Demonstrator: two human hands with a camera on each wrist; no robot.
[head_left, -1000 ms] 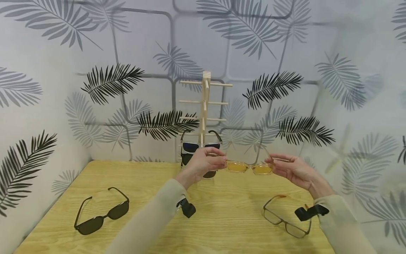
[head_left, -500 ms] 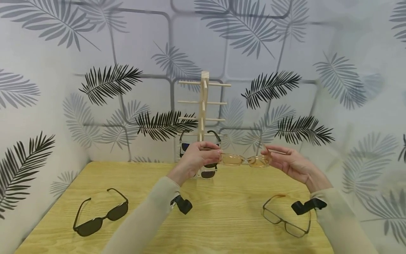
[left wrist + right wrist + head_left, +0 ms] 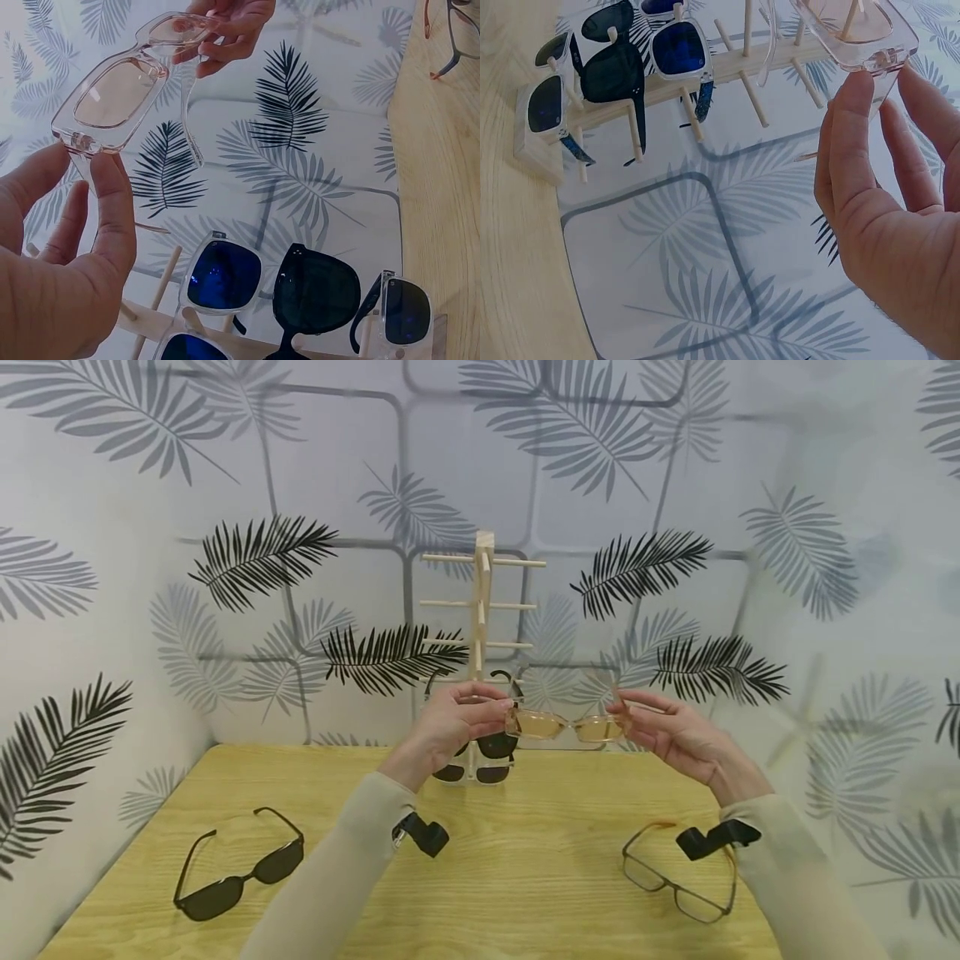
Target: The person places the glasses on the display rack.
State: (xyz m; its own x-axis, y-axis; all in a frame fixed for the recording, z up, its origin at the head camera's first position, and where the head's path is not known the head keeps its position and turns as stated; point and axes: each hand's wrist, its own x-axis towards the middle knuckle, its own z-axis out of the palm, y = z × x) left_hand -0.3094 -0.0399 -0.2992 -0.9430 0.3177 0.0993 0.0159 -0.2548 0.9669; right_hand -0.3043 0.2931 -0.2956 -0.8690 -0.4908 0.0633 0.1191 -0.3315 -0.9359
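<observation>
Amber-lensed glasses point(image 3: 540, 725) sit just right of centre in the head view, left hand point(image 3: 446, 727) and right hand point(image 3: 682, 739) each pinching an end — I'd go level, light even grip, lenses untouched, clear of the wooden rack point(image 3: 483, 587).

Head cam fwd/down, farther back; wrist cams point(image 3: 431, 838) close-up (tinted glasses point(image 3: 540, 724) in all 3 views)
</observation>
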